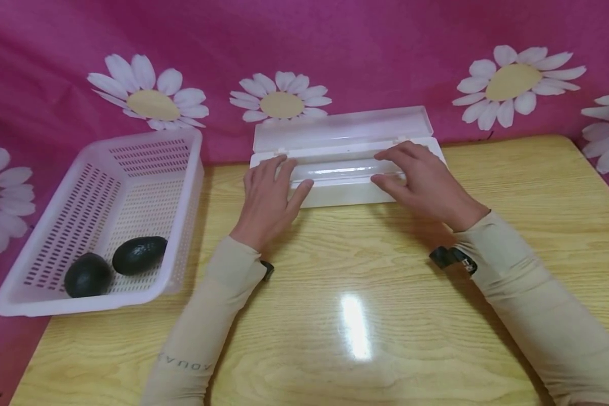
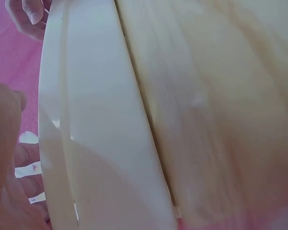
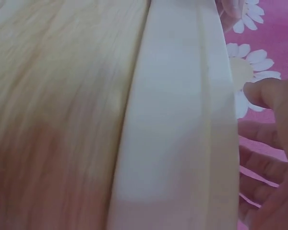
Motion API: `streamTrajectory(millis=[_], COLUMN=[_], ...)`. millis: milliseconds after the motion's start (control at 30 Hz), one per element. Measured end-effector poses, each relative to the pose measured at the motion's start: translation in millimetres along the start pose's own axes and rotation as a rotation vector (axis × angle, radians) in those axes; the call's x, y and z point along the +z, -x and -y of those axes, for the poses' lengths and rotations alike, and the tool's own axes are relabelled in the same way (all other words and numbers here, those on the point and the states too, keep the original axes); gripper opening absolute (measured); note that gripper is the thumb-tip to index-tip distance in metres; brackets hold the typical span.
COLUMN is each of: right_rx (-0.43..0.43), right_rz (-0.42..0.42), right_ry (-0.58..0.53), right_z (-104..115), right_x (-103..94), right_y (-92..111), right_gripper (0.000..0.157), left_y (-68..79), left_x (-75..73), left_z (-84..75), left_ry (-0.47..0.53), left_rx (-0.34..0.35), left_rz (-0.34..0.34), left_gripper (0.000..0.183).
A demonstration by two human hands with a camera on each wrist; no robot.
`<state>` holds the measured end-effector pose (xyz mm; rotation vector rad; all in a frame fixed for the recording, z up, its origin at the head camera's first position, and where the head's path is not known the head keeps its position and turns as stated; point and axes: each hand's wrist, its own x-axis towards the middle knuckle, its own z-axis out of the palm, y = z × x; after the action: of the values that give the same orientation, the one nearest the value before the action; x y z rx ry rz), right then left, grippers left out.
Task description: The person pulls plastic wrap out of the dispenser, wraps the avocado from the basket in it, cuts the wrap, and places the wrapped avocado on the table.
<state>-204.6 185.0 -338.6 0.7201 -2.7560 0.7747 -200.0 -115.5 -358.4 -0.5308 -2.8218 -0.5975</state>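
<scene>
A long white cling film dispenser box (image 1: 346,195) lies near the back of the table, its hinged lid (image 1: 342,128) raised. Inside it is a clear, shiny roll of cling film (image 1: 337,171). My left hand (image 1: 265,204) is over the left end of the box, thumb and fingers spread apart. Over the right end is my right hand (image 1: 428,185), fingers bent a little and thumb apart from them. In both wrist views the box front fills the middle, and nothing shows between thumb and fingers. Whether the fingertips touch the roll is hidden.
On the left stands a pale plastic basket (image 1: 195,186) with slotted walls. Two dark avocados, one rounder (image 1: 88,276) and one lying lengthwise (image 1: 140,255), are in its near end. A magenta cloth with daisies (image 1: 375,56) hangs behind the wooden table (image 1: 325,282).
</scene>
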Motion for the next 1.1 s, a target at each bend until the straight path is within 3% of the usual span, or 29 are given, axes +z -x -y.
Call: streamTrajectory(millis=[200,600,900,1100], right_rx=[-0.006,0.007,-0.026,-0.022], right_rz=[0.025,0.075,0.071,0.120], right_ry=[0.042,0.094,0.120,0.173], right_z=[4.3,3.8,1.3,3.4], right_x=[1.9,4.4,6.3,6.1], right_y=[-2.7,-4.6,-4.5,-5.5], right_gripper=[0.040,0.039,0.039,0.041], left_y=[-2.8,-4.6,-5.2,-6.4], left_x=[4.1,2.8,1.5,1.1], left_z=[-4.7,-8.7,-8.6,-8.0], left_ry=[0.034,-0.014,-0.041,-0.050], left_rx=[0.015,0.016,0.057,0.069], left_rz=[0.001,0.058,0.031,0.020], left_gripper=[0.051,0.049,0.045,0.043])
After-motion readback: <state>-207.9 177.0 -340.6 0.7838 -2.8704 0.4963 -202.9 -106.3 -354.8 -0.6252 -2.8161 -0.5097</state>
